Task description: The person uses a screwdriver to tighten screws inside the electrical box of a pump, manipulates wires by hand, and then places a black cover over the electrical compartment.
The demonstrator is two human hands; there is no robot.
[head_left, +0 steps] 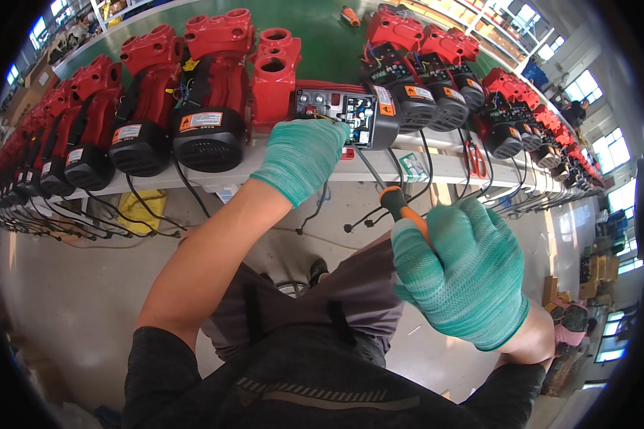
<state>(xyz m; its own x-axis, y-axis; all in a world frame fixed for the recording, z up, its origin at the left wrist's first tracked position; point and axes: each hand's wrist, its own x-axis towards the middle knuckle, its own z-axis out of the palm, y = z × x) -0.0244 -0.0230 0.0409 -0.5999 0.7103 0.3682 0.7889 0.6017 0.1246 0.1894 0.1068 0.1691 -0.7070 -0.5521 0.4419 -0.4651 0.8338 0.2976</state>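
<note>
My right hand point(465, 272), in a green knit glove, is wrapped round the orange and black handle of a screwdriver point(393, 201). The metal shaft slants up and left to the lower edge of an uncovered control box, where its tip is hard to make out. This box, with a circuit board point(359, 118) and wires, belongs to a red pump point(272, 89) lying on its side with a black end cap. My left hand point(304, 154), gloved alike, is closed at the box's near edge beside the shaft. Its fingertips are partly hidden, and what they hold cannot be seen.
More red pumps point(211, 107) stand in a row on the white bench point(229, 179), left and right, power cords hanging off the front. Red-handled scissors point(475, 159) rest at the bench edge. A yellow bag point(142, 211) lies on the floor beneath. Another tool point(350, 16) lies beyond, on green.
</note>
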